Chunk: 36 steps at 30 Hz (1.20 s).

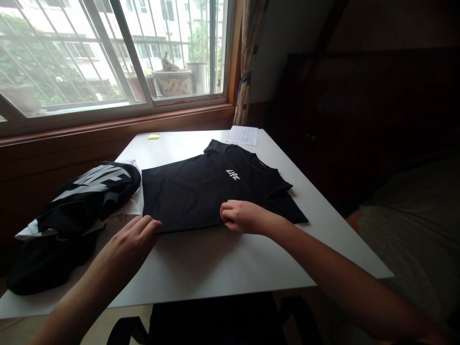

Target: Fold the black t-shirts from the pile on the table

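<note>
White table [258, 268] beneath a barred window [108, 103] and curtain [247, 57], with a dark chair [215, 318] at its near edge; a black shirt [183, 191] lies spread across the middle, its collar toward the right. The left hand [134, 235] pinches the shirt's near hem corner, and the right hand [244, 216], fingers curled in, grips its near edge. Heaped clothes [72, 211] occupy the left side; a yellow note [154, 136] and paper [244, 135] lie along the far edge.
</note>
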{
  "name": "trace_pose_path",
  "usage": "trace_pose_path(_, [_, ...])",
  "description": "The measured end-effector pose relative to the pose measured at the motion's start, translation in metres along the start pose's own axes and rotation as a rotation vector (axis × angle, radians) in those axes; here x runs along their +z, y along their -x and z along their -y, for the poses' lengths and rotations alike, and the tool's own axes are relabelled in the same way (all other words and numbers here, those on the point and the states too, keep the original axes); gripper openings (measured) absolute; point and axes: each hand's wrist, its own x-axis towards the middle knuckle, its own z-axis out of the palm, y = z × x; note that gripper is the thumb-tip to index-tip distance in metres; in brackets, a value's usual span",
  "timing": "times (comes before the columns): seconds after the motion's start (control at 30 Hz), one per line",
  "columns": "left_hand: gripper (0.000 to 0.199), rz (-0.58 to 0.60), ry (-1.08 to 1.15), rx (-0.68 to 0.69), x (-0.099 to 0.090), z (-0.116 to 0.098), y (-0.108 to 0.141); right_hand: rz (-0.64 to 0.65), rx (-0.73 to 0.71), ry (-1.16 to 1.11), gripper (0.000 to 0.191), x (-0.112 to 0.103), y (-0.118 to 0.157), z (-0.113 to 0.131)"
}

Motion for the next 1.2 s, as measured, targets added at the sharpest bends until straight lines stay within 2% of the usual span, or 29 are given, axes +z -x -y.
trace_pose_path(0.17, [0.023,0.022,-0.035,0.113,0.009,0.001,0.005,0.145,0.041,-0.127,0.004,0.012,-0.005,-0.001])
trace_pose_path(0.27, [0.025,0.034,-0.052,0.143,0.016,-0.001,0.009,0.191,0.043,-0.181,0.005,0.018,-0.012,-0.003])
trace_pose_path(0.4, [0.028,-0.003,-0.073,0.169,0.024,-0.005,0.014,0.190,0.029,-0.208,0.010,0.026,-0.026,-0.005])
trace_pose_path(0.53, [0.027,-0.041,-0.082,0.165,0.033,-0.007,0.019,0.153,-0.034,-0.200,0.007,0.036,-0.040,-0.002])
trace_pose_path(0.63, [0.027,-0.070,-0.078,0.164,0.038,-0.006,0.023,0.123,-0.082,-0.221,0.010,0.041,-0.050,0.006])
trace_pose_path(0.87, [0.025,-0.141,-0.058,0.150,0.040,-0.003,0.027,0.177,-0.112,-0.197,0.012,0.045,-0.067,0.027])
trace_pose_path(1.0, [0.026,-0.148,-0.043,0.128,0.040,-0.002,0.029,0.139,-0.111,-0.124,0.008,0.046,-0.065,0.033])
trace_pose_path(1.2, [0.020,-0.182,0.001,0.075,0.052,0.001,0.038,-0.051,-0.114,0.106,0.004,0.050,-0.051,0.045])
